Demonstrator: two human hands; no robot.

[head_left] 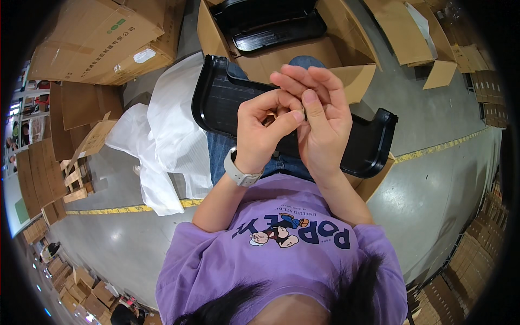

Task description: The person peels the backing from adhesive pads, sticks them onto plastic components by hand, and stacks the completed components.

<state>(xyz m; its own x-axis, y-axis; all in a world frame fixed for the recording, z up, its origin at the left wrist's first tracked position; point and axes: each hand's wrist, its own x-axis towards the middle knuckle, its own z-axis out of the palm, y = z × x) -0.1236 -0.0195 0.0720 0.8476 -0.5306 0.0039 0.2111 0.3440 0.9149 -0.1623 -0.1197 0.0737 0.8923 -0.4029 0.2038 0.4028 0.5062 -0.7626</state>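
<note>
**Black tray out on the lap, fingers busy above it, job looks part-done**

Clock = picture, 12 at top, centred on the hands.

Black tray [216,95] lies across the person's lap, long axis running 9–10 to 3–4, rim up. Both hands sit over its middle, neither gripping it.

Left hand [262,127]: fingers curled, thumb and index tips brought together in a pinch right at the other palm. Right hand [327,116]: half-open cup, fingers bent, thumb folded inward. Might be a tiny dark part where they meet, but the fingers cover it, so can't tell whether either hand has hold of anything.

Done, as I read it: one tray out and bare, ready to work on. White wrapping sheet [176,119] lies crumpled at 9, off the tray, so unwrapping looks finished for this one.

Left: nothing visibly fitted to the exposed ends of the tray; middle is hidden by the hands. Whatever the fingers are fiddling with looks unfinished. Open carton [355,81] at 12 holds more black pieces [279,35], at least some apparently not dealt with; count unclear.

Around: another open carton [403,32] at 1–2, large brown box [89,46] at 10–11.
</note>
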